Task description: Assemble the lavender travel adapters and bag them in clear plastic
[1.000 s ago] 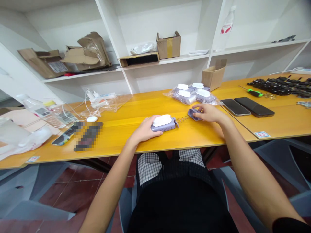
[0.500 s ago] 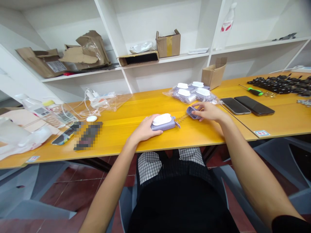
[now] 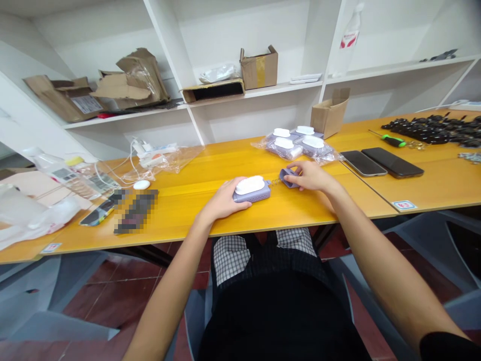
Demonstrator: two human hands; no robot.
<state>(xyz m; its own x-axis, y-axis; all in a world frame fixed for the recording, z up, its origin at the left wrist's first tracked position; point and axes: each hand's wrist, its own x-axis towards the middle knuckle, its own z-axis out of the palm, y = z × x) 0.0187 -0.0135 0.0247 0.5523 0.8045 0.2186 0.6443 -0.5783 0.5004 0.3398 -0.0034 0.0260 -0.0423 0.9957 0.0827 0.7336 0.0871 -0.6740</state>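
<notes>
My left hand (image 3: pixel 224 198) is wrapped round the left end of a lilac plastic case (image 3: pixel 257 194) lying on the table, with an oval white brush (image 3: pixel 250 185) facing up on it. In my right hand (image 3: pixel 311 175), between thumb and fingers, is a hollow lilac end cap (image 3: pixel 288 178). A thin metal coil spring (image 3: pixel 275 182) spans the short gap between the case's right end and this cap. The cap and the case are apart. My fingers hide part of both pieces.
Behind, several similar lilac-and-white brushes (image 3: pixel 284 143) lie in clear plastic. Two phones (image 3: pixel 393 163), a green-handled screwdriver (image 3: pixel 394 141) and many black parts (image 3: pixel 421 129) are on the right. Bottles (image 3: pixel 84 175), cables and a charging puck (image 3: pixel 141 184) lie left. Shelves hold cardboard boxes (image 3: pixel 259 70).
My right hand has moved left with the end cap, closer to the case. The visible stretch of spring is shorter. My left hand and the case have stayed put.
</notes>
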